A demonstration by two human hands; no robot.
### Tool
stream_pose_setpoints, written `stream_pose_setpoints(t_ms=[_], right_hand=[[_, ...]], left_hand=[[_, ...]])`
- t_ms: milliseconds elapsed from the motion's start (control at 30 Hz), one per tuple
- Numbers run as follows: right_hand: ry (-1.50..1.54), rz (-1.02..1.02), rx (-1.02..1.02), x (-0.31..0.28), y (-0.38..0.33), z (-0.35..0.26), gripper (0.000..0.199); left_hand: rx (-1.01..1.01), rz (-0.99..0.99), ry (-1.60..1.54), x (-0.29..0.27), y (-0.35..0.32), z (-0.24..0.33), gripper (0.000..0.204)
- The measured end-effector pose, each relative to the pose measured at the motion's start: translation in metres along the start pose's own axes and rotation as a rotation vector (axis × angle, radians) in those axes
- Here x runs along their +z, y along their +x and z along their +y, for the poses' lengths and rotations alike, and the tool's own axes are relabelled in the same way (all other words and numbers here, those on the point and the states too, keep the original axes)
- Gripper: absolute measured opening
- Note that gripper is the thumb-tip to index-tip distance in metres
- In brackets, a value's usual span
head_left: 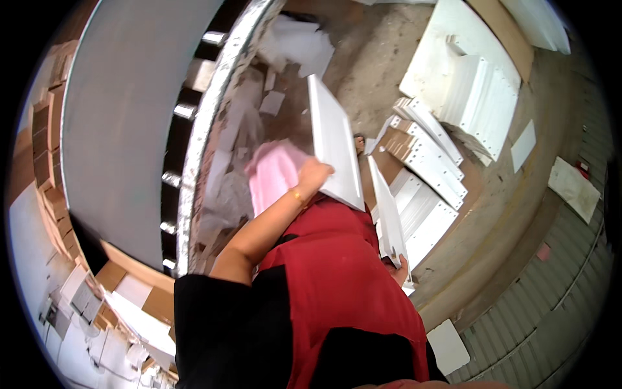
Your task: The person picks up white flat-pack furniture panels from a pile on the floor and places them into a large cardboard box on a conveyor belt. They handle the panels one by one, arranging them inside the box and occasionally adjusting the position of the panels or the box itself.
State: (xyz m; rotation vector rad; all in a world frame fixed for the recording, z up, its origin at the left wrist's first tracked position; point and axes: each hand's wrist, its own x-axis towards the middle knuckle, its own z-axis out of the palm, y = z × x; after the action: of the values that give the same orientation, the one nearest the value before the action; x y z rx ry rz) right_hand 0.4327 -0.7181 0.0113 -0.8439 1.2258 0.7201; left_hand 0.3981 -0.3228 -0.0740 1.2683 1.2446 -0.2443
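Observation:
My left hand (313, 176) is closed on the near edge of a white rectangular panel (337, 146), which stands tilted in front of my red apron. To the right, my right hand (400, 270) grips the lower end of a second, narrower-looking white panel (387, 211); most of that hand's fingers are hidden. The two panels are apart from each other. Just beside the right panel lie stacked white boards (421, 211) with holes along their ends. A pink cloth (275, 170) is to the left of my left hand.
At the left runs a grey belt surface (123, 136) with a metal edge rail (206, 123). Crumpled plastic sheeting (298, 48) lies on the floor beyond it. More white boards (476, 100) are stacked at the far right, and a loose white piece (523, 146) lies near them.

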Motion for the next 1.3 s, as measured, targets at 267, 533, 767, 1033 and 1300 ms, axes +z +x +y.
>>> stream_pose_setpoints(t_ms=[267,533,767,1033,1300], right_hand=[[-0.612,0.03,0.091,0.167,0.013,-0.135,0.03],[-0.994,-0.106,0.014,0.285,0.142,-0.295,0.031],[-1.156,-0.237,-0.034,0.398,0.148,-0.288,0.031],[-1.19,-0.329,-0.058,0.491,0.15,-0.264,0.03],[-1.249,-0.419,-0.104,0.576,0.152,-0.279,0.029]], left_hand=[[-0.148,0.244,-0.48,0.053,0.015,0.048,0.033],[-0.203,0.501,-0.915,0.096,0.043,0.049,0.034],[-0.294,0.481,-0.964,0.069,0.018,0.092,0.045],[-0.078,0.295,-1.001,0.034,0.101,0.188,0.046],[-0.051,0.266,-0.87,0.031,0.133,0.275,0.043]])
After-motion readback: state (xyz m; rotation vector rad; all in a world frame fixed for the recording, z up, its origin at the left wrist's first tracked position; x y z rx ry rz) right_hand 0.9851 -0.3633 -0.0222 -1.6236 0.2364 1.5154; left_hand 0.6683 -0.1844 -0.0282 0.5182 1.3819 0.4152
